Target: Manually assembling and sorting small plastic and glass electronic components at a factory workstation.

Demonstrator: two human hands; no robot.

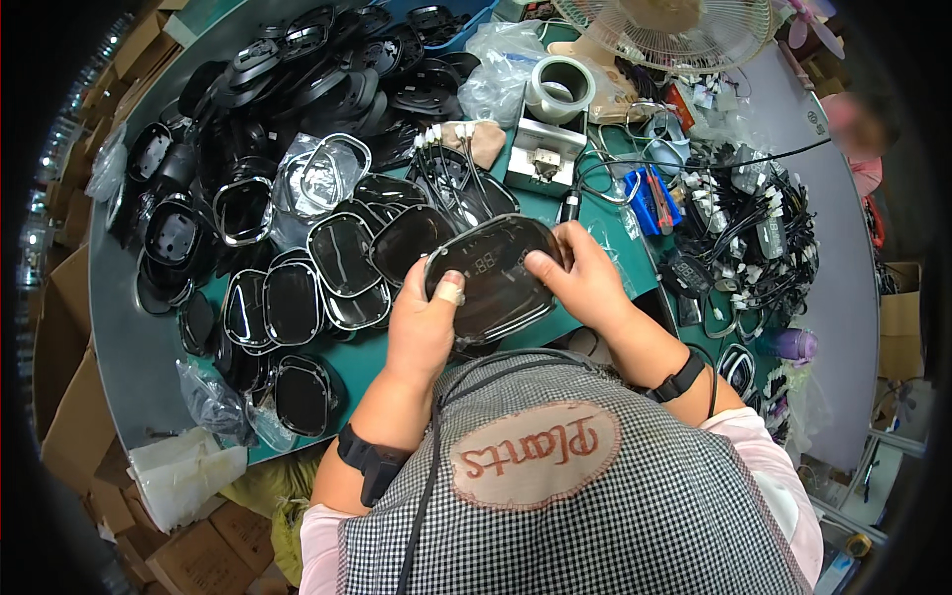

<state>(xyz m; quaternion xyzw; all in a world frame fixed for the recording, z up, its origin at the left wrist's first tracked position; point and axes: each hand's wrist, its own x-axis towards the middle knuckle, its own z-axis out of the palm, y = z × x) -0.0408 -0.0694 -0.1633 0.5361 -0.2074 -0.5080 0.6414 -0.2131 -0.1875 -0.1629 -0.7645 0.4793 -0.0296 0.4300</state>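
Note:
A dark, glossy display panel (pixel 499 297) with rounded corners and faint digit segments is held in front of my apron, slightly tilted. My left hand (pixel 418 322) is closed on its left edge, the thumb, wrapped in a pale bandage, lying on the face. On the opposite edge my right hand (pixel 593 282) grips it, thumb pressed on the face near the upper right. The fingers beneath the panel are hidden. Just beyond it lie several similar dark panels, one of them a rounded panel (pixel 410 241) close to my left hand.
Black plastic housings (pixel 288 79) are heaped at the far left. A metal fixture (pixel 545 154) with a tape roll (pixel 559 89) stands behind the panel. On the right are a blue holder (pixel 652 198), bundled wires with white connectors (pixel 764 218) and a purple bottle (pixel 790 344). A fan (pixel 674 25) stands at the back.

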